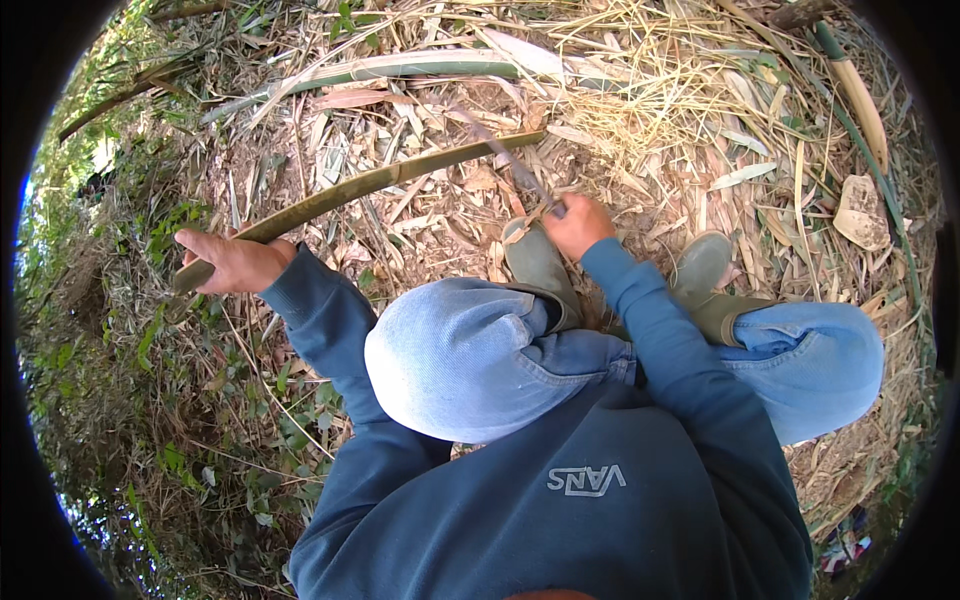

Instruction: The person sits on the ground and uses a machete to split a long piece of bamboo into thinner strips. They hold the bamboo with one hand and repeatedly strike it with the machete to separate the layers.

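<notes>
The left hand (232, 262) is closed around the near end of a long split bamboo strip (370, 186), which is held slanting up to the right above the ground. The right hand (577, 224) is clenched on the handle of a blade (505, 155) laid across the strip's far end. Below it, two olive rubber boots (540, 268) are planted on ground (640, 110) covered with dry bamboo leaves, husks and straw. Green undergrowth (150, 330) is seen on the left, and cut bamboo stems (400, 68) lie beyond.

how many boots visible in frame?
2. One olive boot sits just below the right hand, beside the left knee; the other boot is further right, past the right forearm. Both partly hidden by jeans.
</notes>
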`<state>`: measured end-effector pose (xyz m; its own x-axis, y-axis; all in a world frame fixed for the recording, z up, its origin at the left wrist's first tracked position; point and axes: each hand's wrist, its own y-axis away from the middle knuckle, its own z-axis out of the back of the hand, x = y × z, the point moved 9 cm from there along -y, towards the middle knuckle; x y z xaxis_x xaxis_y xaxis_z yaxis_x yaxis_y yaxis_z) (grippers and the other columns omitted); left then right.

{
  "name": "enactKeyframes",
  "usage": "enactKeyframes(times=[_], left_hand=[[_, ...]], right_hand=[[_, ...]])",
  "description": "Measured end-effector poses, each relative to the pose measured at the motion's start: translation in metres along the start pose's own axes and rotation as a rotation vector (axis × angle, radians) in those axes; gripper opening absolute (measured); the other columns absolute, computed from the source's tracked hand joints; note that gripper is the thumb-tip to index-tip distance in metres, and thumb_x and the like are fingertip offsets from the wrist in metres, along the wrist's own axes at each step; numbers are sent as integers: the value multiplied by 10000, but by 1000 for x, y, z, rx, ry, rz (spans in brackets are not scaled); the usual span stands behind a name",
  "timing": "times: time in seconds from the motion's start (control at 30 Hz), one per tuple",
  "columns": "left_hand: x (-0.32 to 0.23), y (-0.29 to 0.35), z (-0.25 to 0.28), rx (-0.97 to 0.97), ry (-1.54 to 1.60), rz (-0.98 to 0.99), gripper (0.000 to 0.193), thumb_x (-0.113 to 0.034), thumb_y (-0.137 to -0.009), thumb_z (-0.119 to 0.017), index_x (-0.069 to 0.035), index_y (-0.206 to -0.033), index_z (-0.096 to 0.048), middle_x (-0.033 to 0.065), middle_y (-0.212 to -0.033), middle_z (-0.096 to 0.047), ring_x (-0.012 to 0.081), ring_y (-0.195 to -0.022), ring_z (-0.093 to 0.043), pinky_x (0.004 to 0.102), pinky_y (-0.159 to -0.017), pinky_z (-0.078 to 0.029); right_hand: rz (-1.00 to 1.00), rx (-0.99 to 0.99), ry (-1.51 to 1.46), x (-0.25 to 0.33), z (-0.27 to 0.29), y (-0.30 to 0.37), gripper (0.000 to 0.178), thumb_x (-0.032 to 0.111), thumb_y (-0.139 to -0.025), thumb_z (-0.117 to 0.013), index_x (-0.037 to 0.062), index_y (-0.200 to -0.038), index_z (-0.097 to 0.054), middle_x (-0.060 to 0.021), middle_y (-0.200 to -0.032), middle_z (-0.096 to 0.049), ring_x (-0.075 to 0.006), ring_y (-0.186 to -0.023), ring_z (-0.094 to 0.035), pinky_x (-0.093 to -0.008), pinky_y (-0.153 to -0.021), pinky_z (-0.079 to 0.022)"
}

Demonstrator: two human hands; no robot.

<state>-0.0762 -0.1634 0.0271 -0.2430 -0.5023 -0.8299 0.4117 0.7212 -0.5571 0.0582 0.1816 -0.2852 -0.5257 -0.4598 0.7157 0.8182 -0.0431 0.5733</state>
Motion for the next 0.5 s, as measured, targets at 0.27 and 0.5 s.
enactKeyframes(times=[0.27, 0.5], left_hand=[[2, -3, 7, 17, -13, 14, 642, -448, -878, -715, -44, -1244, -375, 98, -1137, -456, 223, -1037, -469, 424, -866, -421], [9, -4, 8, -12, 25, 130, 844, -510, -811, -761, -70, -1390, -333, 120, -1361, -445, 283, -1159, -506, 466, -1022, -441]], right_hand=[[-69, 26, 55, -9, 0, 5, 284, 304, -781, -650, 26, -832, -680, -235, -796, -678, -395, -776, -672, -480, -754, -534], [-161, -32, 83, -47, 0, -11, 303, 316, -762, -650, 14, -785, -653, -233, -720, -643, -403, -704, -640, -469, -678, -516]])
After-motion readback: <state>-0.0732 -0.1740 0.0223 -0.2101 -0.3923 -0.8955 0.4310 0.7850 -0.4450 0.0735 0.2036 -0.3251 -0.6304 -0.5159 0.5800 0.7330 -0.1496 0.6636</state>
